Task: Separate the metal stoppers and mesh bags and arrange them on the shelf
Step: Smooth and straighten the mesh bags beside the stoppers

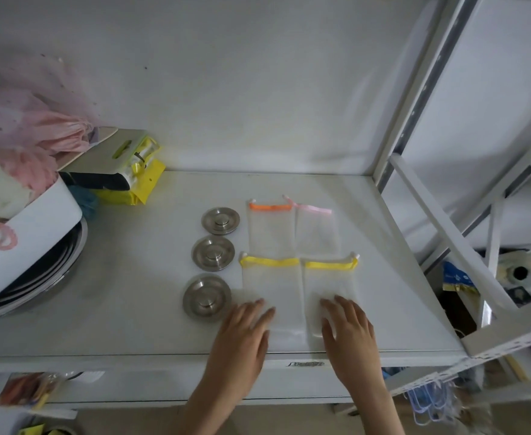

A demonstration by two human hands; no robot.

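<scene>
Three round metal stoppers lie in a column on the white shelf (132, 271): far stopper (220, 220), middle stopper (213, 253), near stopper (207, 297). To their right, several white mesh bags lie flat in a two-by-two block: orange-trimmed bag (270, 229), pink-trimmed bag (317, 229), left yellow-trimmed bag (272, 287), right yellow-trimmed bag (330, 282). My left hand (245, 331) rests flat, fingers apart, on the lower corner of the left yellow bag. My right hand (349, 328) lies flat on the lower part of the right yellow bag.
A white bin (28, 233) with pink and white items sits on stacked metal pans (53, 277) at the left. Yellow packages (135, 180) lie behind it. A white shelf post (414, 89) and diagonal brace (446, 230) stand at the right.
</scene>
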